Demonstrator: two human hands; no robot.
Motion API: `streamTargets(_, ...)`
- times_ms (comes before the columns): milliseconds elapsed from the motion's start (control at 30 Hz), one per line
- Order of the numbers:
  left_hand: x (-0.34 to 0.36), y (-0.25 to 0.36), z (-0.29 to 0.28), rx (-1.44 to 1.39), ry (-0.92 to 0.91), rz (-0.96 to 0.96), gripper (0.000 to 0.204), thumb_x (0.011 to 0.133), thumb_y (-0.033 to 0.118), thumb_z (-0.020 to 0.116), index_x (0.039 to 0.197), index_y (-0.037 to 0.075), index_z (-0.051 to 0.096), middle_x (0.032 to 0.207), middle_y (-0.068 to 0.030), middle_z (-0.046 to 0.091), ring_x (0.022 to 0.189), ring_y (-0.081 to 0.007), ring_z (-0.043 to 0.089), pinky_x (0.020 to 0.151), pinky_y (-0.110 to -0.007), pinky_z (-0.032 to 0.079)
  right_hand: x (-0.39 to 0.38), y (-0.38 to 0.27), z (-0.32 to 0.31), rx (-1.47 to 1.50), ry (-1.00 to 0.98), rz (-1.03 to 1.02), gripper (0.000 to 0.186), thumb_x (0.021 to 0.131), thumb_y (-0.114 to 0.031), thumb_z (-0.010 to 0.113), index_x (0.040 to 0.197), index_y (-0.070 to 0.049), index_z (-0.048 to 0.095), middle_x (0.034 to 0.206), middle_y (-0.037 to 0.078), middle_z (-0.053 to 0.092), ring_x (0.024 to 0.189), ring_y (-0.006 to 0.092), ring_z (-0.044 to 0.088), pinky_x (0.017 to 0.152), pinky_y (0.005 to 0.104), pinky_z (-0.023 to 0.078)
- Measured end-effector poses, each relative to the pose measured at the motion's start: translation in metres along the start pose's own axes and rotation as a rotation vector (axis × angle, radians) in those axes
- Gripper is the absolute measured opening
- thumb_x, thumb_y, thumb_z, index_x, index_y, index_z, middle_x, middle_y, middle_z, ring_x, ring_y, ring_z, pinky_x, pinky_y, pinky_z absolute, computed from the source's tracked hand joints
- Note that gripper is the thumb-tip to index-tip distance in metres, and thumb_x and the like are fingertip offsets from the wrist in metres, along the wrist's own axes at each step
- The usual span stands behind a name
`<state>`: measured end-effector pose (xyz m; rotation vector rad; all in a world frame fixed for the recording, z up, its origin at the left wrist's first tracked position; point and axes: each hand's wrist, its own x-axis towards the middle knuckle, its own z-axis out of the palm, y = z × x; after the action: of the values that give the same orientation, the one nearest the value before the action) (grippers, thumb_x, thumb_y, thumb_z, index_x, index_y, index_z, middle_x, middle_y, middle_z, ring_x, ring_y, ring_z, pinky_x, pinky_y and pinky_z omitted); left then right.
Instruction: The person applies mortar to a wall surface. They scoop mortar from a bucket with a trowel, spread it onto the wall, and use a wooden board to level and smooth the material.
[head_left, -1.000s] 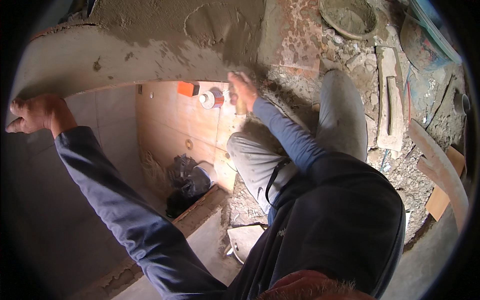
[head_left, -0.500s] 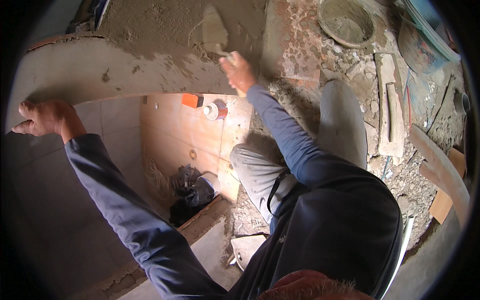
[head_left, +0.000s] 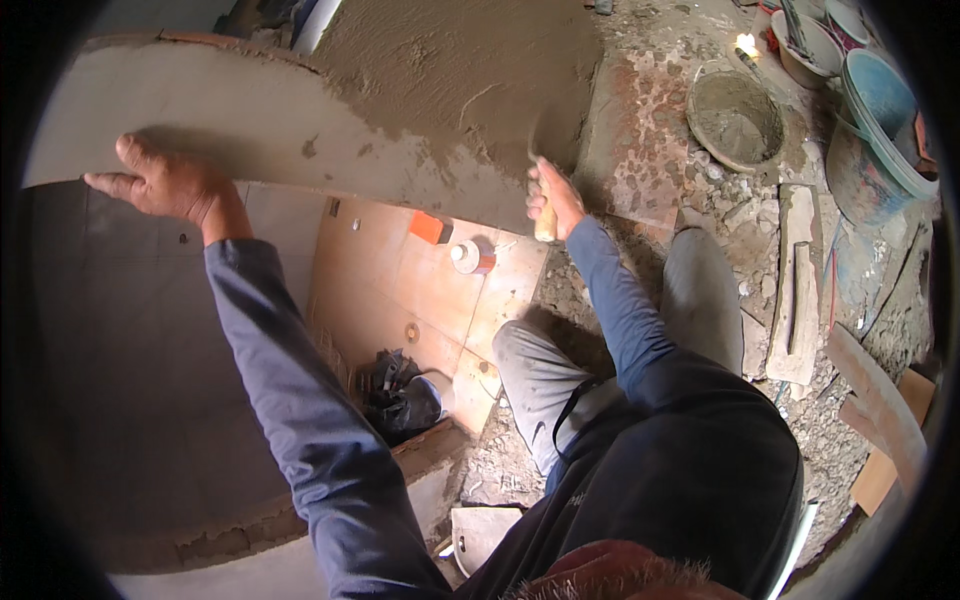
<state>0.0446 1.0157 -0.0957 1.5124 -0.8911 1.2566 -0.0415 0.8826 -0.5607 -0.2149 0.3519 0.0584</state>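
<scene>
My left hand [head_left: 170,185] rests with fingers apart on the pale concrete ledge [head_left: 215,110], at its near edge on the left. My right hand [head_left: 555,200] is wrapped round the wooden handle [head_left: 546,215] of a trowel, whose blurred blade [head_left: 550,135] is at the wet grey mortar [head_left: 440,70] spread over the ledge's top, near its right edge. Below the ledge is a tiled recess with beige tiles [head_left: 385,280]; an orange block [head_left: 430,228], a white container [head_left: 470,257] and black plastic bags [head_left: 393,405] lie in it.
At right stand a mortar bowl [head_left: 733,115], a dirty bucket [head_left: 875,160] and further basins [head_left: 805,55]. Rubble [head_left: 740,210], broken boards [head_left: 795,280], a curved pipe-like strip [head_left: 885,400] and a tile strewn with mortar [head_left: 640,140] surround my grey-trousered knees [head_left: 540,390].
The whole view has shifted, scenery moving rightward and mostly downward. The trowel has moved from the middle of the mortar patch toward its right edge. My left hand sits higher and farther right in view.
</scene>
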Motion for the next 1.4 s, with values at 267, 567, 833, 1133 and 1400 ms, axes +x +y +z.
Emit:
streamTargets(267,-0.007,0.020,0.005,0.062,0.081,-0.100,0.075,0.097,0.024,0.053,0.154,-0.002,0.011,0.116,-0.0111,0.058,0.100,-0.0183,0.055,0.092,-0.031,0.047,-0.093,-0.019,0.193,-0.473,-0.344,-0.377,0.038,0.095,-0.042,0.060,0.107,-0.009,0.046,0.063,0.001,0.049,0.042,0.0094,0.048,0.035,0.0272,0.042)
streamTargets(567,-0.004,0.023,-0.001,0.031,0.078,-0.121,0.075,0.097,0.024,0.051,0.155,0.001,0.010,0.119,-0.0094,0.054,0.098,-0.0173,0.055,0.093,-0.029,0.046,-0.131,0.021,0.212,-0.930,-0.424,-0.612,0.045,0.096,-0.046,0.056,0.112,-0.004,0.050,0.077,0.011,0.060,0.059,0.0185,0.062,0.053,0.0369,0.049)
streamTargets(833,-0.009,0.038,0.009,0.111,0.082,-0.122,0.075,0.097,0.031,0.048,0.155,0.000,0.010,0.130,-0.0146,0.051,0.103,-0.0200,0.055,0.095,-0.032,0.047,-0.094,0.077,0.066,-0.220,0.181,-0.252,0.034,0.094,-0.024,0.059,0.117,-0.006,0.041,0.082,0.009,0.057,0.058,0.0178,0.058,0.049,0.0339,0.053)
streamTargets(1133,-0.008,0.034,0.001,0.146,0.041,-0.104,0.077,0.098,0.035,0.045,0.154,-0.003,0.009,0.147,-0.0211,0.036,0.116,-0.0256,0.051,0.101,-0.035,0.043,-0.101,0.086,0.124,-0.500,0.170,-0.403,0.046,0.092,-0.017,0.064,0.124,-0.001,0.035,0.094,0.013,0.055,0.060,0.0162,0.058,0.049,0.0326,0.052)
streamTargets(1400,0.021,-0.034,-0.028,0.570,-0.030,0.229,0.062,0.101,0.039,0.032,0.146,-0.004,0.028,0.155,-0.0248,0.026,0.140,-0.0362,0.030,0.116,-0.041,0.027,-0.151,0.073,0.226,-0.586,-0.134,-0.635,0.034,0.096,-0.020,0.058,0.114,-0.004,0.033,0.082,0.006,0.053,0.058,0.0116,0.055,0.048,0.0290,0.049)
